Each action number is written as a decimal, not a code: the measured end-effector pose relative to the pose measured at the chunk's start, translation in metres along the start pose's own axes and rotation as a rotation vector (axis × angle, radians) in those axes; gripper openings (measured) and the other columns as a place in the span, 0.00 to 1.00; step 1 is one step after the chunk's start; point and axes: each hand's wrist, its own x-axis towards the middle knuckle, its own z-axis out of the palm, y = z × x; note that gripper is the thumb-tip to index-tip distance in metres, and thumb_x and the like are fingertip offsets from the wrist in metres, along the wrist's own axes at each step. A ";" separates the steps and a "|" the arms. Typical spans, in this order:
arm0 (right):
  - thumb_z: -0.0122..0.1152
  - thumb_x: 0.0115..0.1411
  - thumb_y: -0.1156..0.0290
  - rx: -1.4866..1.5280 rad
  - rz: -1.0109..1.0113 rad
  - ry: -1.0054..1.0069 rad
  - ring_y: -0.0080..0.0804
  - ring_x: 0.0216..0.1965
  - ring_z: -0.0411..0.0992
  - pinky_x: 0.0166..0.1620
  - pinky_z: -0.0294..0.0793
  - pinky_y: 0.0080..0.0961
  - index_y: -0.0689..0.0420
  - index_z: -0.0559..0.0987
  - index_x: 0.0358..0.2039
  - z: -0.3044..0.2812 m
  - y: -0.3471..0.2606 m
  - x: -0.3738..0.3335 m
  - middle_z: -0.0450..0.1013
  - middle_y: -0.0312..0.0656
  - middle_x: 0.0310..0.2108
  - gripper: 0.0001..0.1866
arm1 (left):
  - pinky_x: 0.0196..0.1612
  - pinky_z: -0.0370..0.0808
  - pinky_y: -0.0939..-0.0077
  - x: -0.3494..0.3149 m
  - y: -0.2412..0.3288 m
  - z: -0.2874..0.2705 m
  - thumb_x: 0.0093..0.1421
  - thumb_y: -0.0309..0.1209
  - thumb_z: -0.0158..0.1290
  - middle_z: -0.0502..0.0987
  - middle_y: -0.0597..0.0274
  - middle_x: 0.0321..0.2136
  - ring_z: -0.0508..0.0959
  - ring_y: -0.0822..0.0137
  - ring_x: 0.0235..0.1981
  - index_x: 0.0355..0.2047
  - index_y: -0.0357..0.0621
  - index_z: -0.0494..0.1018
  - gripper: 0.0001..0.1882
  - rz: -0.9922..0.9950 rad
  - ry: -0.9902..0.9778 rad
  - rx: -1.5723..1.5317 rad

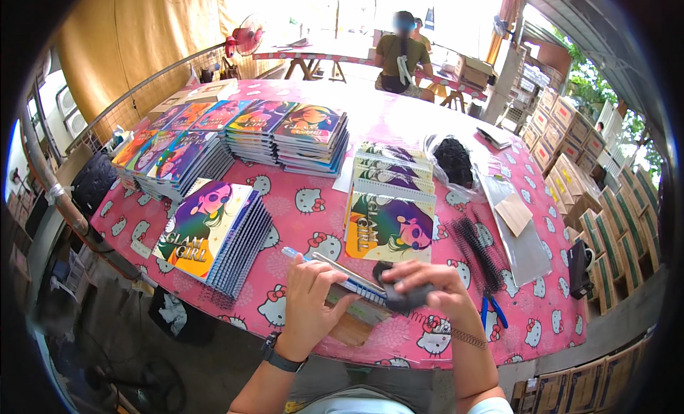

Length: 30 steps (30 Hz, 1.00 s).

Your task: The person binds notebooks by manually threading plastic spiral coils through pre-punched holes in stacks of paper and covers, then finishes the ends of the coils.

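Observation:
My left hand (313,293) is closed round a notebook (363,290), which it holds on edge just above the near side of the table, thumb on one face. My right hand (434,280) grips a rounded black tool (413,297) against the notebook's right end; its exact kind is not clear. A thin dark spiral coil (459,335) trails from that end past my right wrist. Beneath the notebook lies a small brown wooden block (353,330). Just beyond my hands, illustrated notebook covers and pages (392,229) lie fanned in an overlapping row.
A leaning stack of spiral notebooks (214,232) stands at left, with taller piles (306,132) behind. To my right are loose black coils (479,254) and blue-handled pliers (493,311). A plastic bag of black material (454,161) sits farther back. People (405,54) sit beyond the table.

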 end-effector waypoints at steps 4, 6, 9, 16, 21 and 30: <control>0.65 0.52 0.62 -0.311 0.090 -0.019 0.39 0.48 0.71 0.52 0.67 0.35 0.60 0.82 0.37 -0.007 0.021 0.008 0.76 0.47 0.43 0.16 | 0.58 0.58 0.49 -0.002 -0.004 -0.003 0.39 0.33 0.67 0.71 0.61 0.38 0.69 0.55 0.46 0.36 0.49 0.71 0.23 0.020 0.002 0.095; 0.65 0.52 0.61 -0.246 0.089 0.035 0.41 0.49 0.70 0.53 0.66 0.36 0.62 0.82 0.36 -0.011 0.017 0.006 0.76 0.48 0.44 0.17 | 0.56 0.61 0.51 0.008 -0.004 -0.010 0.39 0.34 0.67 0.71 0.60 0.38 0.70 0.54 0.47 0.35 0.49 0.71 0.22 0.024 0.040 0.242; 0.64 0.53 0.64 0.132 -0.005 -0.098 0.38 0.48 0.71 0.53 0.66 0.35 0.63 0.82 0.36 0.012 0.005 0.013 0.76 0.50 0.42 0.15 | 0.54 0.63 0.52 -0.001 -0.025 -0.009 0.38 0.34 0.68 0.71 0.59 0.39 0.69 0.53 0.49 0.36 0.48 0.71 0.23 -0.023 0.092 0.135; 0.64 0.52 0.70 0.021 0.033 -0.092 0.37 0.47 0.72 0.50 0.69 0.33 0.62 0.82 0.35 0.008 0.008 0.024 0.77 0.48 0.41 0.12 | 0.53 0.64 0.53 -0.005 -0.026 0.004 0.37 0.34 0.69 0.72 0.60 0.38 0.69 0.52 0.48 0.35 0.46 0.71 0.24 -0.026 0.192 0.037; 0.64 0.53 0.64 0.149 0.130 -0.038 0.38 0.46 0.73 0.52 0.67 0.34 0.64 0.81 0.36 0.011 0.015 0.033 0.77 0.49 0.41 0.15 | 0.54 0.64 0.53 -0.006 -0.027 0.003 0.35 0.32 0.69 0.72 0.59 0.40 0.69 0.52 0.48 0.37 0.45 0.71 0.27 -0.059 0.196 -0.012; 0.66 0.52 0.63 0.042 0.093 0.021 0.34 0.40 0.74 0.45 0.70 0.30 0.62 0.82 0.33 0.027 0.015 0.045 0.78 0.44 0.39 0.14 | 0.56 0.65 0.63 -0.015 -0.055 0.005 0.37 0.27 0.70 0.66 0.51 0.54 0.66 0.56 0.57 0.43 0.45 0.71 0.30 -0.294 0.275 -0.347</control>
